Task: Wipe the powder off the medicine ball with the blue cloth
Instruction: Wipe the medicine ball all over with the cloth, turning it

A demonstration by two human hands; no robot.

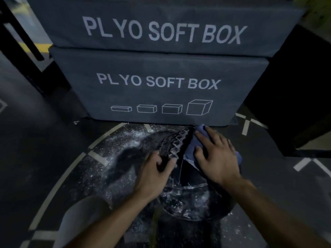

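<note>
A black medicine ball with a laced seam sits on the dark floor just in front of me, its near side speckled with white powder. My left hand grips the ball's upper left side, fingers curled over its edge beside the lacing. My right hand lies flat with fingers spread, pressing the blue cloth against the ball's upper right side. Most of the cloth is hidden under that hand.
Two stacked grey boxes marked PLYO SOFT BOX stand right behind the ball. White powder is scattered over the floor to the left and around the ball. A dark block stands at the right; white floor lines curve on the left.
</note>
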